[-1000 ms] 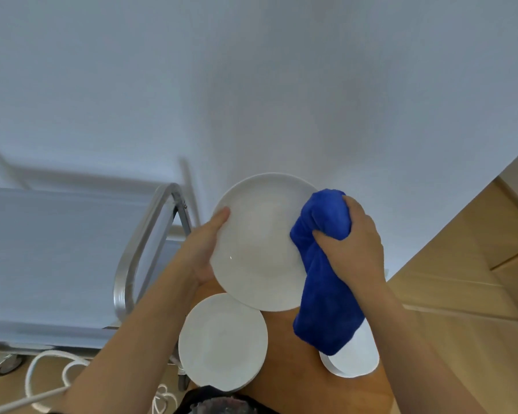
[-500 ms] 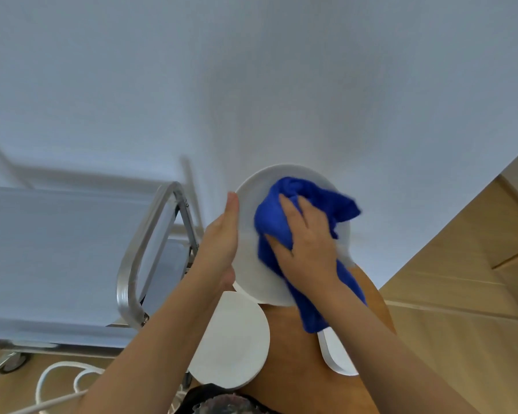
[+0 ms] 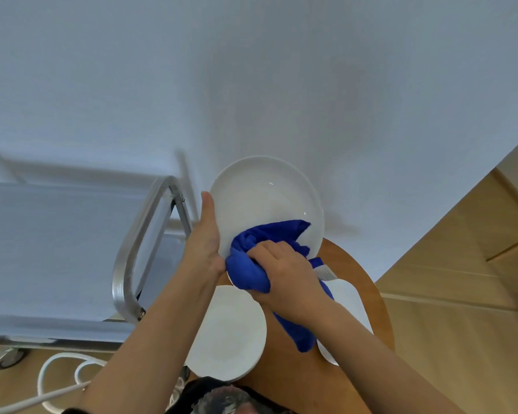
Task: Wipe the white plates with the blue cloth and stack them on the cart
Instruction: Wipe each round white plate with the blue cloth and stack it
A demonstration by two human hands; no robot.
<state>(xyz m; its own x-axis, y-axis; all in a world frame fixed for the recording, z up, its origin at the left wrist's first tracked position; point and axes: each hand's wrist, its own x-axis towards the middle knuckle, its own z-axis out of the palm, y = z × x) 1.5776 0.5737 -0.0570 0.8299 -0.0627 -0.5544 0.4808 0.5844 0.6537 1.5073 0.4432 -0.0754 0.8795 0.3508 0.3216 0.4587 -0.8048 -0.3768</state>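
item: round white ceramic plate (image 3: 266, 201), tilted, held above the round wooden surface (image 3: 284, 380); my left hand (image 3: 205, 243) grips its left rim. my right hand (image 3: 284, 273) bunches the blue terry cloth (image 3: 251, 264) against its lower face. risk: hard rubbing could tip the plate from a one-edge grip.

A round wooden bench (image 3: 284, 380) is seen from above, set close against a white wall. 2 white plates are carried on it: 1 plate (image 3: 231, 333) at its left side, reaching out past the bench's left edge, and a second plate (image 3: 349, 297) at its right side, largely hidden behind a forearm and hanging blue cloth. To the left, a metal-framed cart (image 3: 132, 258) is parked on the wooden floor (image 3: 461, 339), where a looped white cable (image 3: 57, 369) is also lying.
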